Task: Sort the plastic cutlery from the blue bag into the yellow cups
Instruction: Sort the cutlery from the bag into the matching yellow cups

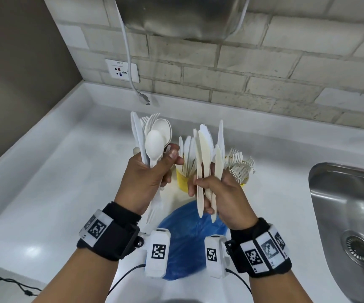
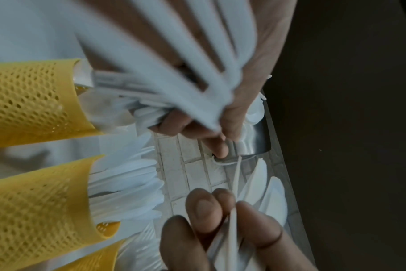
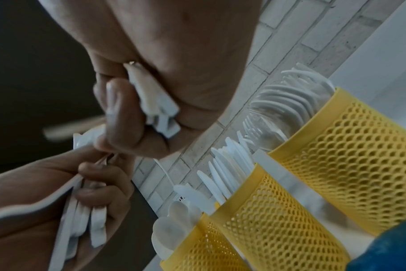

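Observation:
My left hand (image 1: pixel 163 165) grips a mixed bundle of white spoons, knives and forks (image 1: pixel 155 138), held upright above the counter. Beside it, my right hand (image 1: pixel 205 189) grips several cream knives (image 1: pixel 205 149), blades up. Behind the hands stand yellow mesh cups: the knife cup (image 1: pixel 182 179) and the fork cup (image 1: pixel 243 180). In the right wrist view, the fork cup (image 3: pixel 359 137), knife cup (image 3: pixel 278 210) and spoon cup (image 3: pixel 197 249) stand in a row. The crumpled blue bag (image 1: pixel 187 235) lies on the counter under my wrists.
The white counter (image 1: pixel 67 182) runs to a brick wall. A steel sink (image 1: pixel 351 215) is set in at the right. A wall socket (image 1: pixel 122 72) and a dangling white cord (image 1: pixel 130 79) are at the back left. A metal hood (image 1: pixel 183 16) hangs above.

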A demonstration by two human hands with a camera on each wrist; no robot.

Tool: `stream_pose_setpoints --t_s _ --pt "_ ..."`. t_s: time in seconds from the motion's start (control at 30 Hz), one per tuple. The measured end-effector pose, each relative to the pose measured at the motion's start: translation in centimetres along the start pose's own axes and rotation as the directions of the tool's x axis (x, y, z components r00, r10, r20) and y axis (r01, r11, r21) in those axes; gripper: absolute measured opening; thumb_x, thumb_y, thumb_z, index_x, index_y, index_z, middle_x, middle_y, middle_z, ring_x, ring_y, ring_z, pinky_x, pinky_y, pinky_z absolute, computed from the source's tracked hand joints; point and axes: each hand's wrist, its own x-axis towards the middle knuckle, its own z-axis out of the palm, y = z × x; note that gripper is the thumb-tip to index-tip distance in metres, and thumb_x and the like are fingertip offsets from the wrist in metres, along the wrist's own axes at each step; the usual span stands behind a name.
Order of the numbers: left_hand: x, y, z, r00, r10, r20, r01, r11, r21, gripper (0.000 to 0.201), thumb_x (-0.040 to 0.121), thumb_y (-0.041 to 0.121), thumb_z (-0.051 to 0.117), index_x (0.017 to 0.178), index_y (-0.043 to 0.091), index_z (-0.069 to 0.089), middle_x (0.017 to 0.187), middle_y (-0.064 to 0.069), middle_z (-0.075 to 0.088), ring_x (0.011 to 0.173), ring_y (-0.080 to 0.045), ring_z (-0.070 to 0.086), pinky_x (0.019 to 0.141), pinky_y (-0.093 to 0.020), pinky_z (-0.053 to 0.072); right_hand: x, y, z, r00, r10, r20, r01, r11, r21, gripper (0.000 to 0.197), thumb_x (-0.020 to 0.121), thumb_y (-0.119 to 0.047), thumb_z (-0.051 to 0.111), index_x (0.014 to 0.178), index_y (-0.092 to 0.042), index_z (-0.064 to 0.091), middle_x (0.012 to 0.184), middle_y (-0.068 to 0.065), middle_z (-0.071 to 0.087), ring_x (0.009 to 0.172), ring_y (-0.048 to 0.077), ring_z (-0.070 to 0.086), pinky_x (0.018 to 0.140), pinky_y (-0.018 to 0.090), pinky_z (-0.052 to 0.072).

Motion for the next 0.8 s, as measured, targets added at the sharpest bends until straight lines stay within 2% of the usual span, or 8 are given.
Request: stream_pose_setpoints --t_s 0.17,0.3,0.4,0.5,0.57,0.63,0.73,0.8 --pt "-0.6 0.1 0.4 0.998 0.04 0.037 -0.042 0.997 0.061 0.019 0.096 0.023 0.068 0.091 0.005 0.067 0.078 -0.013 0.067 0.054 -0.019 0.049 0.053 -0.029 0.042 -0.1 0.7 0.4 0.998 -0.024 -0.058 0.032 0.988 0.152 0.02 0.076 -0.01 0.049 0.061 -0.009 0.061 0.065 0.024 0.055 0.049 0.027 0.042 0.048 0.032 0.035" --pt "-1.2 0.4 1.0 0.998 0.043 0.037 -0.048 0.988 0.144 0.013 0.094 0.02 0.07 0.086 0.01 0.069 0.066 -0.004 0.064 0.054 -0.017 0.056 0.056 -0.027 0.048 -0.1 0.4 1.0 0.989 -0.055 -0.14 0.095 0.95 0.298 0.022 0.078 -0.006 0.045 0.069 0.007 0.06 0.069 0.03 0.058 0.044 0.03 0.046 0.048 0.037 0.046" --pt "-1.5 0.7 1.6 0.996 0.085 0.021 -0.087 0.98 0.178 0.016 0.093 0.023 0.071 0.087 0.009 0.068 0.058 0.002 0.06 0.053 -0.014 0.055 0.054 -0.024 0.049 -0.4 0.0 0.9 0.978 -0.048 -0.202 0.118 0.929 0.351 0.024 0.088 0.001 0.038 0.073 -0.002 0.056 0.066 0.021 0.05 0.04 0.021 0.034 0.042 0.026 0.031" --pt "-1.7 1.1 1.9 0.994 0.106 0.009 -0.105 0.974 0.199 0.015 0.092 0.024 0.071 0.089 0.011 0.066 0.057 0.011 0.057 0.053 -0.007 0.051 0.054 -0.019 0.045 -0.4 -0.3 0.8 0.979 -0.02 -0.203 0.084 0.946 0.314 0.007 0.083 -0.011 0.045 0.083 -0.011 0.052 0.058 0.004 0.035 0.041 0.014 0.023 0.043 0.019 0.019" --pt "-1.7 1.5 2.2 0.993 0.113 0.04 -0.119 0.968 0.22 0.006 0.094 0.022 0.07 0.093 0.018 0.066 0.062 0.021 0.062 0.058 0.004 0.056 0.06 -0.011 0.043 -0.7 -0.3 1.0 0.976 -0.06 -0.209 0.104 0.973 0.206 0.004 0.087 -0.019 0.053 0.084 -0.019 0.055 0.054 -0.001 0.03 0.039 0.012 0.022 0.044 0.017 0.019" --pt "-1.6 1.7 2.2 0.99 0.132 0.044 -0.139 0.951 0.277 0.01 0.094 0.023 0.071 0.104 0.023 0.067 0.078 0.023 0.07 0.074 0.005 0.064 0.067 -0.011 0.046 -1.1 -0.6 1.3 0.955 -0.162 -0.249 0.196 0.973 0.119 0.011 0.089 -0.023 0.063 0.078 -0.024 0.061 0.049 -0.003 0.033 0.037 0.011 0.025 0.045 0.017 0.025" --pt "-1.4 0.7 1.8 0.979 0.203 0.028 -0.183 0.808 0.56 0.015 0.094 0.029 0.071 0.107 0.028 0.063 0.088 0.009 0.071 0.081 -0.015 0.067 0.071 -0.035 0.055 -1.7 -2.1 1.4 0.89 -0.341 -0.304 0.348 0.937 -0.033 0.017 0.087 -0.036 0.075 0.076 -0.026 0.067 0.05 -0.008 0.046 0.041 0.011 0.038 0.049 0.021 0.034" --pt "-1.5 0.3 1.7 0.968 0.248 0.041 -0.179 0.566 0.805 0.021 0.091 0.028 0.068 0.107 0.028 0.056 0.083 0.008 0.067 0.075 -0.025 0.063 0.061 -0.037 0.051 -2.1 -3.5 1.5 0.856 -0.407 -0.319 0.377 0.913 -0.155 0.024 0.085 -0.042 0.081 0.075 -0.024 0.068 0.051 -0.01 0.05 0.044 0.01 0.043 0.05 0.022 0.039"
